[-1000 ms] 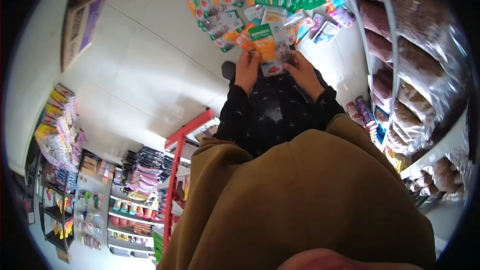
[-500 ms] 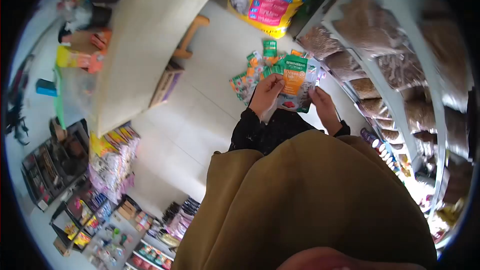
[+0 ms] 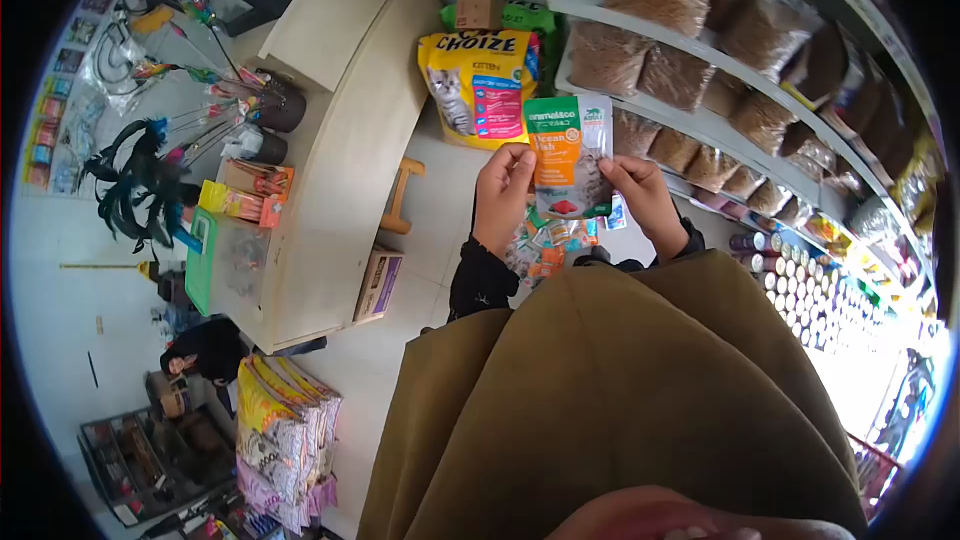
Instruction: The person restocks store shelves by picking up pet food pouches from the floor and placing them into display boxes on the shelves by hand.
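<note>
A cat food pouch (image 3: 566, 155) in green, orange and grey, printed "Ocean Fish", is held upright in front of me. My left hand (image 3: 503, 195) pinches its left edge between thumb and fingers. On the opposite edge, my right hand (image 3: 645, 202) grips it the same way. Below the pouch, a pile of small green and orange packets (image 3: 545, 248) lies on the floor, partly hidden by the pouch and my arms. Behind it stands a yellow Choize kitten food bag (image 3: 482, 90).
Shelves of clear bags of brown kibble (image 3: 675, 75) run along the right, with stacked cans (image 3: 800, 285) lower down. A pale counter (image 3: 325, 210) curves on the left. Stacked food sacks (image 3: 290, 440) sit at lower left, near a person in dark clothing (image 3: 212, 350).
The view has tilted up, bringing the shelves and counter more into sight. Both hands have raised the pouch, still held at its two edges, away from the floor packets.
</note>
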{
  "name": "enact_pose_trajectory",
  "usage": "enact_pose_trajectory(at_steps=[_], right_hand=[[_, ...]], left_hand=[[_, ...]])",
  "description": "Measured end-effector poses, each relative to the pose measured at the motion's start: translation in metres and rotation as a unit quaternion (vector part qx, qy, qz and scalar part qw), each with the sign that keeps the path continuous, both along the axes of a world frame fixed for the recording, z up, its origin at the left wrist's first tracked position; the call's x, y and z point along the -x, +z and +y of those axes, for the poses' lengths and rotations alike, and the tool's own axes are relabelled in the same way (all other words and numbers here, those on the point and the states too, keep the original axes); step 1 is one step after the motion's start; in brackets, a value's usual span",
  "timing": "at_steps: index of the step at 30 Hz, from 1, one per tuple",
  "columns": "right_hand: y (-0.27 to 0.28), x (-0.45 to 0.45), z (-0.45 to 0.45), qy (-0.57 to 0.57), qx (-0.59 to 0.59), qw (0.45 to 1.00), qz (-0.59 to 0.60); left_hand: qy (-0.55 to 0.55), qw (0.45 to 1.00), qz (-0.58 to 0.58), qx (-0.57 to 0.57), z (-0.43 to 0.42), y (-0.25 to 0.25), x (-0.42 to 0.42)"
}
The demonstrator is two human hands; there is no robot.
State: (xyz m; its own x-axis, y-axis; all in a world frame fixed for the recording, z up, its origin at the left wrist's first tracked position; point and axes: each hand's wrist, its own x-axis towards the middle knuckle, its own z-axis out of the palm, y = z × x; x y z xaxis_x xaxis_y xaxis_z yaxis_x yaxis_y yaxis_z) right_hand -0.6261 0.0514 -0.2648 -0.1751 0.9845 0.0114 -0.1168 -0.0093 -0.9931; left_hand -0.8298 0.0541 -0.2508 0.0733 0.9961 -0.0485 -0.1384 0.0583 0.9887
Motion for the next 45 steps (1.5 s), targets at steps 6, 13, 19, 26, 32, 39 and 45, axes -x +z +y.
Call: enact_pose_trajectory(at_steps=[6,13,19,26,32,39,45], right_hand=[[0.044,-0.021,-0.053,-0.035,-0.066,0.997,-0.014],[0.077,-0.069,-0.103,-0.112,-0.138,0.982,-0.067],[0.094,-0.136,-0.151,-0.188,-0.156,0.968,-0.05],[0.094,-0.247,-0.227,-0.236,-0.11,0.964,-0.056],[0.097,-0.33,-0.279,-0.3,-0.08,0.95,-0.021],[0.092,-0.396,-0.317,-0.335,-0.056,0.939,-0.046],[0.099,-0.42,-0.34,-0.392,-0.037,0.918,-0.054]], left_hand=[[-0.026,0.994,-0.098,-0.037,-0.03,0.033,-0.024],[-0.087,0.979,0.013,-0.185,-0.052,0.066,-0.072],[-0.214,0.947,-0.047,-0.236,-0.062,0.064,-0.152],[-0.392,0.896,-0.184,-0.096,-0.114,0.07,-0.278],[-0.512,0.839,-0.179,-0.037,-0.137,0.06,-0.38],[-0.545,0.819,-0.179,-0.004,-0.16,0.058,-0.452],[-0.561,0.817,-0.133,0.012,-0.162,0.061,-0.5]])
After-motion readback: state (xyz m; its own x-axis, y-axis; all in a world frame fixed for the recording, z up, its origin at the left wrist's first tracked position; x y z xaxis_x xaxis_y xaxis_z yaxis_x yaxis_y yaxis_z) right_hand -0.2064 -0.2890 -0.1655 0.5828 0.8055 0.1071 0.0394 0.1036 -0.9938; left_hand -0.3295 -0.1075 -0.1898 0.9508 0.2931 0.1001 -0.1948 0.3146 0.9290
